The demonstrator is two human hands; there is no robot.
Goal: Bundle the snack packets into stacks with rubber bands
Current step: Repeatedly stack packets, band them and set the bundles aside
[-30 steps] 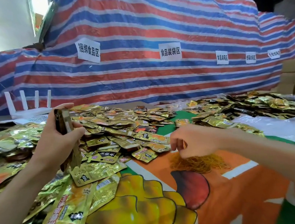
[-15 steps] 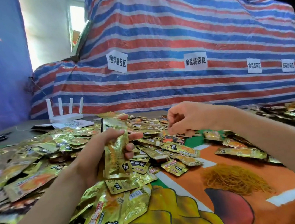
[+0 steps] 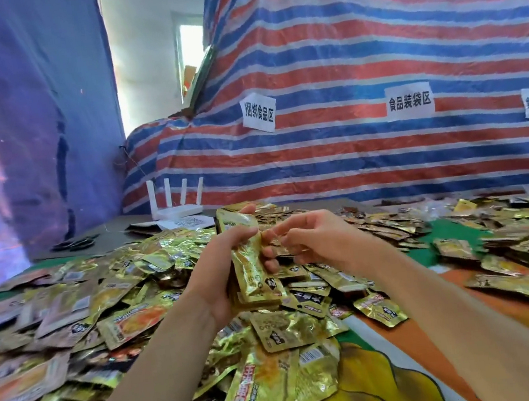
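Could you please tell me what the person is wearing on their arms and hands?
Nothing visible: the left hand and right hand are ungloved, and both forearms are bare to the frame edge, with no sleeves, watch or bracelet.

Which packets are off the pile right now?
Only the stack of gold packets, held upright in the grip of the left hand at centre. The loose packets all lie flat in heaps around it.
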